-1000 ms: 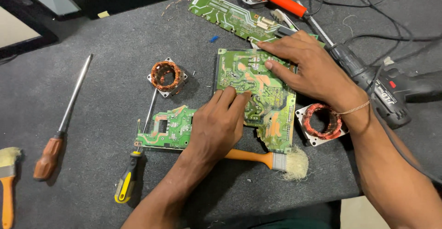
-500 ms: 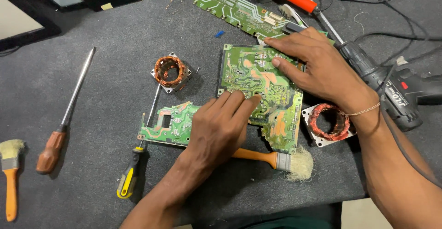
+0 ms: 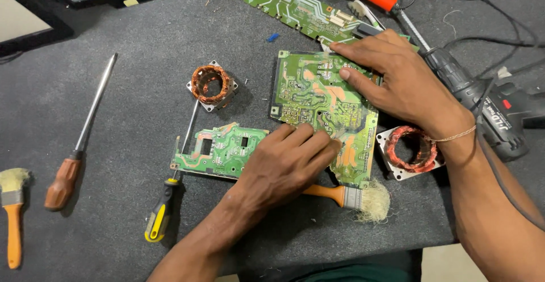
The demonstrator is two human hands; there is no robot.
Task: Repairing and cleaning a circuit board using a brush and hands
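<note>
Green circuit board (image 3: 318, 97), flat and stiff with pointed solder bumps, lies mid-tabletop (image 3: 142, 106) on grey felt. Left hand (image 3: 284, 165) presses its near edge, right hand (image 3: 397, 80) its far corner, both with flat open fingers gripping nothing; pressing hard could prick skin or crack traces.

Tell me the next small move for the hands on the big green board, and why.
Probably lift the large green circuit board by its edges. Both the left hand and right hand lie flat on it with fingertips at its rim, and its lower end overlaps the brush, so it isn't lying level.
</note>
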